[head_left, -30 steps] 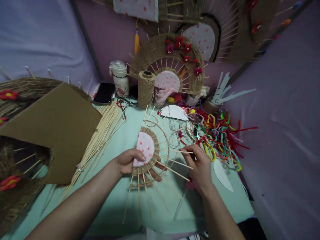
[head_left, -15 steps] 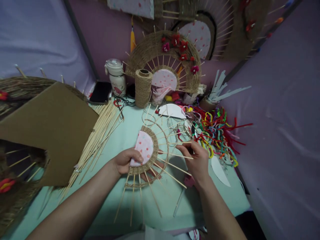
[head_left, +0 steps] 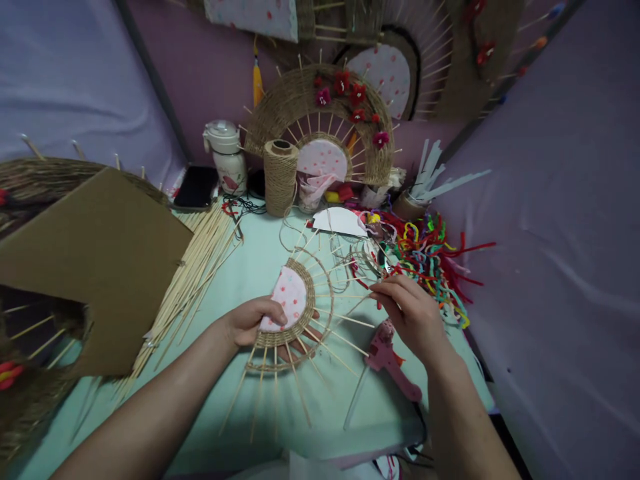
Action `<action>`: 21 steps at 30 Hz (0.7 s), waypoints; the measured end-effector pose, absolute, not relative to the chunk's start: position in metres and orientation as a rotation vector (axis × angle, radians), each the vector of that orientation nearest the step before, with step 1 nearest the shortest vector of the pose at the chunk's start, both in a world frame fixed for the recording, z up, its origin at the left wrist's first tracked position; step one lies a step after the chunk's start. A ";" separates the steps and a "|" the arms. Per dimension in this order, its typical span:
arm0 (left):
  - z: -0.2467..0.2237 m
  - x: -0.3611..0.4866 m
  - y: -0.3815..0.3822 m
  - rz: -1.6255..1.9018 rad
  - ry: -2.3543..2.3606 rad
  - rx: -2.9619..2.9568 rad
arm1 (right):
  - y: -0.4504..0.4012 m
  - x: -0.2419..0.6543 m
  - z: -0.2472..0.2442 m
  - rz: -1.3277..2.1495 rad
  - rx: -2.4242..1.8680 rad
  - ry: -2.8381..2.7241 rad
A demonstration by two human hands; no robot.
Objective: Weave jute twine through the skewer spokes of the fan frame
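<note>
The half-round fan point(head_left: 309, 300) sits mid-frame, clasped between the left hand's point(head_left: 256, 321) thumb and spread fingers; the right hand point(head_left: 414, 315), right of centre, pinches twine point(head_left: 354, 309), fingers nearly together.

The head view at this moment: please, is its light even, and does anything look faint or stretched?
Head view: dim light, the green tablecloth darker along its near edge; head view: lower sticks of the woven fan look faint; head view: wide-angle stretching seems to enlarge the left forearm.
</note>
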State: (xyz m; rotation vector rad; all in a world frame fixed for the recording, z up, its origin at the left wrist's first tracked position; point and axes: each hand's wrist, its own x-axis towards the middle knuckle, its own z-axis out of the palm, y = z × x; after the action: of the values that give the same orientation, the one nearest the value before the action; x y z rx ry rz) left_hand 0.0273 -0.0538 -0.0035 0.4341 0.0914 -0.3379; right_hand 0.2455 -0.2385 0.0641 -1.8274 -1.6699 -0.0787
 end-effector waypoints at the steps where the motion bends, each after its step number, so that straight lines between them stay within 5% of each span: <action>1: -0.004 0.027 -0.054 -0.345 0.089 0.431 | -0.239 0.248 0.065 -0.012 -1.810 -1.648; 21: 0.001 0.025 -0.065 -0.352 0.007 0.480 | -0.200 0.192 0.035 0.709 -1.410 -0.659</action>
State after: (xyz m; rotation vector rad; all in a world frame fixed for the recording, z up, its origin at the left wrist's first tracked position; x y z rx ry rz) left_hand 0.0248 -0.0645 0.0006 0.4802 0.0066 -0.3523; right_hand 0.1916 -0.1997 0.0348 -1.4105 -0.6587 0.7088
